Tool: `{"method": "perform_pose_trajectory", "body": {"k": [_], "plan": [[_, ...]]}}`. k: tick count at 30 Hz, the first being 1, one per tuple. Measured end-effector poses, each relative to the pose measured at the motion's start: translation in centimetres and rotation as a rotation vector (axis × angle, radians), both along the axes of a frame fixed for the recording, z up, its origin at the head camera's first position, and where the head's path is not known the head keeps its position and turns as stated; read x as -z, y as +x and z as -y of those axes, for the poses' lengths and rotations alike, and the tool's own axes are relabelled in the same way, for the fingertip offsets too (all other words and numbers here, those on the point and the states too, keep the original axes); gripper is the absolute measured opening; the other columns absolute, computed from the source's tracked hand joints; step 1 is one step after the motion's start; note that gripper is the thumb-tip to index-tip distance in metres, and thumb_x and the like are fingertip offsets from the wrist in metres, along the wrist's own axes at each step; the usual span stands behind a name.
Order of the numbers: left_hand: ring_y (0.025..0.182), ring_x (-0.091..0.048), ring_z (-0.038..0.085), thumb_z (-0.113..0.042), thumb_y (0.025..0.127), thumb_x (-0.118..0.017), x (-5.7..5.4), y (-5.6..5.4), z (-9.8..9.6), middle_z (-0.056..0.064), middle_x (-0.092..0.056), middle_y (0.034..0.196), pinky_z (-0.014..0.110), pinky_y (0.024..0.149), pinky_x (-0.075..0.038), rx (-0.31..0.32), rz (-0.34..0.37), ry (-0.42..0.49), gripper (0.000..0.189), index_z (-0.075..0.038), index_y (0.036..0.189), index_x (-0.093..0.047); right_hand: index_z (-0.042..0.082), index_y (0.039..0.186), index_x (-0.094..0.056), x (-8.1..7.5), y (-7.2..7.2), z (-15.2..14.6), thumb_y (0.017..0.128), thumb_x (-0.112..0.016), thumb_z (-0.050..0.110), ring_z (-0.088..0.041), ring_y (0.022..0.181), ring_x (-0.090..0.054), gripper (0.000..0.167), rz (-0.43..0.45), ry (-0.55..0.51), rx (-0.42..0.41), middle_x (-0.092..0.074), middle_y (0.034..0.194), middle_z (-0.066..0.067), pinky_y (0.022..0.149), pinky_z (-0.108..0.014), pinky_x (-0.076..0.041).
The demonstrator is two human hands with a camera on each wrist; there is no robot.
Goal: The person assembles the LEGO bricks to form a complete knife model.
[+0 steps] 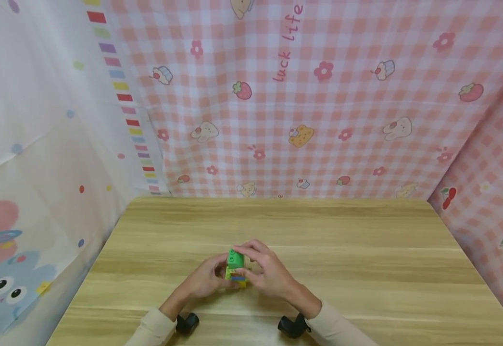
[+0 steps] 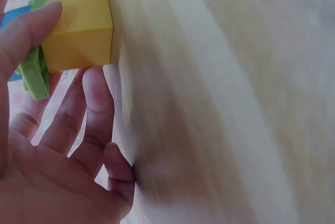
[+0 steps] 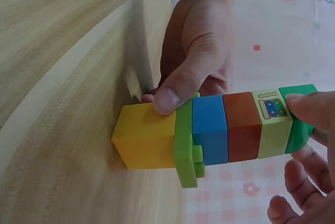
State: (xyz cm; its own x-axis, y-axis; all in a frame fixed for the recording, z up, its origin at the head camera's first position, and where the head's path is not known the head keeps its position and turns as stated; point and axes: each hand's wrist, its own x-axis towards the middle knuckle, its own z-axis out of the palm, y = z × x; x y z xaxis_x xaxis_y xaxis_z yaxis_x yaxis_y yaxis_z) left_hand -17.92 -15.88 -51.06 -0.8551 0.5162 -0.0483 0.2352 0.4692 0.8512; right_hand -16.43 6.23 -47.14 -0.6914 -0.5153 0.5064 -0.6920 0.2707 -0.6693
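A stack of toy building blocks stands upright on the wooden table between the two hands. From the bottom it has a yellow block (image 3: 149,140), a wider lime-green plate (image 3: 184,148), a blue block (image 3: 210,130), a brown block (image 3: 244,127), a pale green block with a printed picture (image 3: 273,137), and a bright green curved block (image 1: 236,262) on top. My left hand (image 1: 206,278) pinches the yellow block low down, its thumb (image 2: 36,25) lying across that block's side. With thumb and fingers, my right hand (image 1: 273,274) grips the bright green block.
The wooden table (image 1: 342,250) reaches back to a pink checked cloth (image 1: 320,105). A white patterned cloth (image 1: 52,144) hangs on the left and another checked cloth (image 1: 485,192) on the right. Black wrist devices (image 1: 292,327) sit at both cuffs.
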Motion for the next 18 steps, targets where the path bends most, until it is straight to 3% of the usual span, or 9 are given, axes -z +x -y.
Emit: {"method": "perform_pose_trajectory", "body": {"k": [3, 6, 13, 18], "plan": [[0.076, -0.052, 0.014, -0.026, 0.082, -0.081, 0.2, 0.0, 0.0, -0.003, -0.06, 0.09, 0.024, 0.066, -0.044, 0.005, -0.001, 0.015, 0.042, -0.029, 0.119, -0.062, 0.007, 0.133, -0.06, 0.0, 0.0, -0.1, 0.085, -0.077, 0.008, -0.018, 0.113, -0.055, 0.051, -0.013, 0.016, 0.018, -0.06, 0.12, -0.004, 0.096, -0.035, -0.05], [0.082, -0.056, 0.015, -0.026, 0.082, -0.081, 0.4, 0.2, -0.2, -0.004, -0.064, 0.096, 0.026, 0.072, -0.047, -0.004, 0.005, 0.037, 0.039, -0.028, 0.116, -0.063, 0.007, 0.133, -0.061, -0.1, -0.1, -0.4, 0.086, -0.077, 0.01, -0.019, 0.115, -0.053, 0.05, 0.011, 0.019, 0.035, -0.06, 0.121, -0.003, 0.097, -0.037, -0.049], [0.086, -0.057, 0.015, -0.032, 0.085, -0.079, 0.1, 0.4, -1.1, -0.006, -0.065, 0.095, 0.028, 0.076, -0.046, -0.072, -0.038, 0.028, 0.028, -0.027, 0.108, -0.064, 0.011, 0.134, -0.06, -0.8, -0.7, -1.3, 0.088, -0.075, 0.008, -0.018, 0.109, -0.058, 0.048, 0.096, -0.025, 0.057, -0.061, 0.123, -0.003, 0.095, -0.043, -0.05], [0.1, -0.061, 0.015, -0.033, 0.087, -0.077, -0.6, 0.4, -2.0, -0.008, -0.069, 0.105, 0.043, 0.094, -0.047, -0.098, -0.055, 0.038, 0.032, -0.022, 0.114, -0.065, 0.013, 0.133, -0.061, -1.4, -1.2, -2.1, 0.088, -0.075, 0.014, -0.015, 0.104, -0.06, 0.046, 0.108, -0.035, 0.127, -0.064, 0.122, 0.0, 0.09, -0.039, -0.05]]}}
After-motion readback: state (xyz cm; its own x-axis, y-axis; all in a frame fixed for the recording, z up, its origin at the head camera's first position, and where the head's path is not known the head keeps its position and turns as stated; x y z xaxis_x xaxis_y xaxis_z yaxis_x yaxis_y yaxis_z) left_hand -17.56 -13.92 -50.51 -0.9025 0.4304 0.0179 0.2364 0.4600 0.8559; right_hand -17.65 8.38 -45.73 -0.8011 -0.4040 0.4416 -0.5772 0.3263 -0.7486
